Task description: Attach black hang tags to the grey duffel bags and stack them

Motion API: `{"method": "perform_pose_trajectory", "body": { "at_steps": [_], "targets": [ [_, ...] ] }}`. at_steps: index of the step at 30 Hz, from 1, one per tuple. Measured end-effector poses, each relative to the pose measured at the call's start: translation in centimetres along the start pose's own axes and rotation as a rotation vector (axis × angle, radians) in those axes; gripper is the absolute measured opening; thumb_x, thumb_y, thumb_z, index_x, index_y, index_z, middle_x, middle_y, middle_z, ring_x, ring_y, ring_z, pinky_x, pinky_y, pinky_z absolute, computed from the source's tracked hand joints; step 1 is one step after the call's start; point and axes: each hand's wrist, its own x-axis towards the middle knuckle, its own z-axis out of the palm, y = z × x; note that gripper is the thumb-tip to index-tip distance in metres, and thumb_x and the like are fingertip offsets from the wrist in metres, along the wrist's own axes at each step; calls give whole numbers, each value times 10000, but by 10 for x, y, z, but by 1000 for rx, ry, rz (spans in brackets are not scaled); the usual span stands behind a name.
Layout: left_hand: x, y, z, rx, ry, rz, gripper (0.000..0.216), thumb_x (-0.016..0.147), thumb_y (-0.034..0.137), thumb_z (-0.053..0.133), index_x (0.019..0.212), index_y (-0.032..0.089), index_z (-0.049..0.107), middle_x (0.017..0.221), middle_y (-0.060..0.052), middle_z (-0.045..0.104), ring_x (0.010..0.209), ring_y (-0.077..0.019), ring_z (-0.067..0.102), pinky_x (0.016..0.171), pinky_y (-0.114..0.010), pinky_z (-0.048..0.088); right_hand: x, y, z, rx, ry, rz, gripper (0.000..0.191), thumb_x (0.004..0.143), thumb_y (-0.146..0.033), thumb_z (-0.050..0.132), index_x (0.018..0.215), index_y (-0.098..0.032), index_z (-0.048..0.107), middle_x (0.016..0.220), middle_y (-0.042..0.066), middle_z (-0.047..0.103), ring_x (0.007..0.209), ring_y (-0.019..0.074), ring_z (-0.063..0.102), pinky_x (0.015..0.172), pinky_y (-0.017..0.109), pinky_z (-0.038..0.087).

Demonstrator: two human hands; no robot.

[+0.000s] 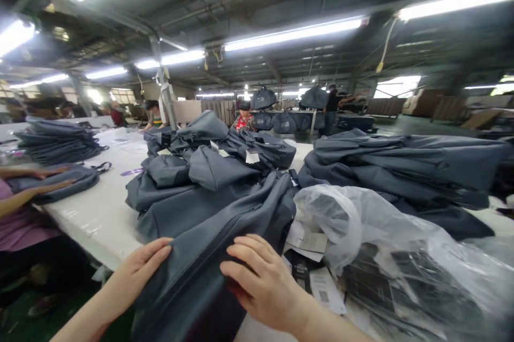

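The left hand point(146, 265) is closed with thumb and fingers on the edge of a blue-grey bag point(193, 275), while the right hand point(267, 283) lies with curved fingers on its other side; I cannot tell whether this hand grips or only rests. The bag lies at the near side of the white table point(114, 229), slanting between both hands, its upper end against a pile of similar bags point(217, 168).

Just beside the right hand are loose paper tags point(326, 289) and a clear plastic wrap point(401, 219). In my judgement, a wide sweep of the right wrist could drag these tags away or catch the wrap. If the bag is pulled strongly, the pile behind may slide, because it is stacked loosely. Farther left, a co-worker's arm point(24, 197) reaches over another bag point(82, 177), well apart.
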Motion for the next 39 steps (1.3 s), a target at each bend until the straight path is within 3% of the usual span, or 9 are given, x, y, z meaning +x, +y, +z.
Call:
{"method": "perform_pose_trajectory", "body": {
  "at_steps": [3, 7, 12, 16, 19, 24, 30, 33, 39],
  "targets": [
    [7, 17, -4, 9, 49, 64, 511, 791, 616, 543, 1157, 270, 629, 1120, -50, 710, 1022, -279, 661, 897, -378, 555, -3, 16, 6, -35, 103, 145, 461, 725, -339, 732, 1143, -229, 572, 1105, 58, 629, 1090, 247, 539, 1111, 515, 290],
    [26, 99, 4, 161, 197, 407, 479, 856, 525, 492, 1270, 291, 547, 1263, -56, 638, 1113, -248, 614, 955, -369, 517, -9, 31, 26, -113, 188, 269, 189, 686, -220, 710, 784, -211, 549, 819, 23, 596, 819, 212, 518, 757, 391, 433],
    [77, 203, 67, 443, -145, 790, 283, 895, 288, 440, 1053, 240, 669, 1138, -46, 690, 1073, -206, 615, 982, -324, 466, -14, 28, 51, -169, 215, 239, 215, 682, -275, 708, 783, -208, 530, 788, 17, 581, 772, 199, 478, 652, 344, 357],
    [111, 233, 119, 822, -427, 729, 256, 816, 249, 499, 918, 209, 731, 946, -96, 744, 894, -269, 683, 825, -376, 522, -15, 28, 46, -178, 126, 247, 287, 687, -366, 741, 838, -213, 552, 857, 21, 596, 825, 208, 481, 690, 355, 362],
    [113, 241, 133, 1073, -541, 694, 217, 761, 272, 551, 814, 183, 742, 828, -140, 741, 794, -313, 692, 722, -392, 524, -18, 31, 38, -191, 52, 225, 324, 695, -426, 745, 860, -214, 563, 867, 22, 596, 828, 206, 481, 693, 355, 359],
    [102, 245, 132, 1164, -585, 682, 158, 659, 178, 552, 701, 187, 705, 705, -102, 713, 647, -253, 651, 568, -309, 446, -21, 31, 29, -208, -7, 151, 328, 722, -455, 729, 859, -211, 558, 859, 15, 586, 829, 197, 474, 678, 351, 340],
    [105, 216, 119, 912, -376, 626, 229, 789, 349, 529, 621, 200, 579, 614, -36, 631, 576, -185, 546, 547, -297, 337, -18, 33, 22, -226, 5, 95, 299, 763, -438, 708, 884, -203, 568, 879, 21, 583, 845, 204, 468, 699, 349, 340],
    [98, 196, 100, 722, -199, 533, 163, 822, 349, 524, 773, 202, 574, 625, -4, 611, 590, -178, 541, 568, -288, 339, -12, 35, 21, -212, 8, 79, 273, 790, -424, 691, 896, -200, 576, 893, 32, 585, 870, 214, 473, 739, 350, 357],
    [34, 145, 64, 358, 60, 320, 242, 853, 431, 522, 965, 217, 514, 559, 72, 565, 493, -142, 503, 540, -266, 363, 7, 33, 19, -165, 38, 68, 196, 885, -386, 603, 895, -191, 582, 921, 46, 590, 926, 214, 478, 829, 340, 374]
  ]
}}
